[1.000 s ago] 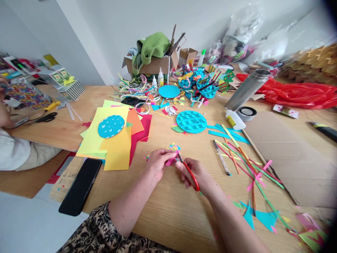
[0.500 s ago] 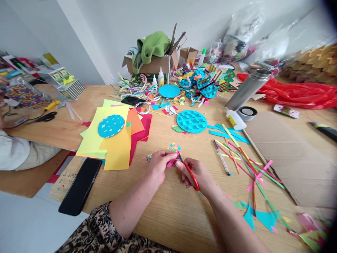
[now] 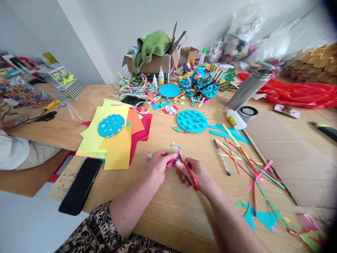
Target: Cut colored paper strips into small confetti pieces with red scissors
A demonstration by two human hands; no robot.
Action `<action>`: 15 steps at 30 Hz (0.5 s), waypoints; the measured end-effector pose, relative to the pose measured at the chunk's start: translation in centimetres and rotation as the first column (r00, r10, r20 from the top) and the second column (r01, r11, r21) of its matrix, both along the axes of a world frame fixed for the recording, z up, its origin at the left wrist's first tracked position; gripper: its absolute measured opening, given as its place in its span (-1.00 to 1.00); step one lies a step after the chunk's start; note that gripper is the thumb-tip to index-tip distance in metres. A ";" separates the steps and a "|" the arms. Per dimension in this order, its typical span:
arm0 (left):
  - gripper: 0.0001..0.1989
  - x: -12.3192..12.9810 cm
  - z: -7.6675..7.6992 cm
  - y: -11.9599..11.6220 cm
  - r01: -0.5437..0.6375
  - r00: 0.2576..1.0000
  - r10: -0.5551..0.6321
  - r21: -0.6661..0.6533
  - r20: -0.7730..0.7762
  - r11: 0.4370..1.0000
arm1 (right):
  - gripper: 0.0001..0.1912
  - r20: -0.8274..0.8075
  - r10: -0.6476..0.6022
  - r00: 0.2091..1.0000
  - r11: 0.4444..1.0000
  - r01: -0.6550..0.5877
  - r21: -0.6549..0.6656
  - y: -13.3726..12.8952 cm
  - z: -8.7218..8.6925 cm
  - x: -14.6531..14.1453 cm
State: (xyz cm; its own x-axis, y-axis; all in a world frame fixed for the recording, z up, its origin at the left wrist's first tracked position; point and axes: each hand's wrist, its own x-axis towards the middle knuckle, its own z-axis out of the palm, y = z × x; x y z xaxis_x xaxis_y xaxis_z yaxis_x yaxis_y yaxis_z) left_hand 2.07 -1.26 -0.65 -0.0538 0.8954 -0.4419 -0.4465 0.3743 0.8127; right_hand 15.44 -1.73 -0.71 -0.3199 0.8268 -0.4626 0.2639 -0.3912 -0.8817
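Observation:
In the middle of the table my left hand (image 3: 160, 163) pinches a small strip of pink paper (image 3: 171, 162) between thumb and fingers. My right hand (image 3: 195, 172) grips red-handled scissors (image 3: 191, 174), whose blades point up and left to the pink strip. How far the blades are apart is too small to tell. Just beyond the fingertips lies a small heap of tiny coloured paper bits (image 3: 173, 146). A second little pile of paper bits (image 3: 149, 157) sits left of my left hand. Farther back is a blue disc (image 3: 192, 121) with raised bumps.
Coloured paper sheets (image 3: 117, 154) lie at left under a spotted blue disc (image 3: 111, 125), near a black phone (image 3: 80, 186). To the right are a pen (image 3: 222, 157), paper strips (image 3: 244, 154), cardboard (image 3: 289, 154) and a steel flask (image 3: 249, 89). Another person's sleeve (image 3: 13, 149) shows far left.
Almost nothing differs. Both hands, the scissors and the pink strip keep their places; the view has shifted very slightly.

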 end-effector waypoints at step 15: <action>-0.89 0.1 0.0 0.0 -0.021 1.000 0.022 -0.016 0.018 1.000 | -0.53 0.051 -0.002 0.999 1.000 0.001 0.012 -0.1 -0.2 0.0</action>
State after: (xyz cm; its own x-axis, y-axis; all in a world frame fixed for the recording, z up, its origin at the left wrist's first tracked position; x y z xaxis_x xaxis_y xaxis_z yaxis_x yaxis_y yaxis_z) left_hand 2.16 -1.28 -0.67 -0.0646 0.8869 -0.4574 -0.4693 0.3775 0.7983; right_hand 15.41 -1.85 -0.90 -0.2949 0.8330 -0.4682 0.3085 -0.3807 -0.8717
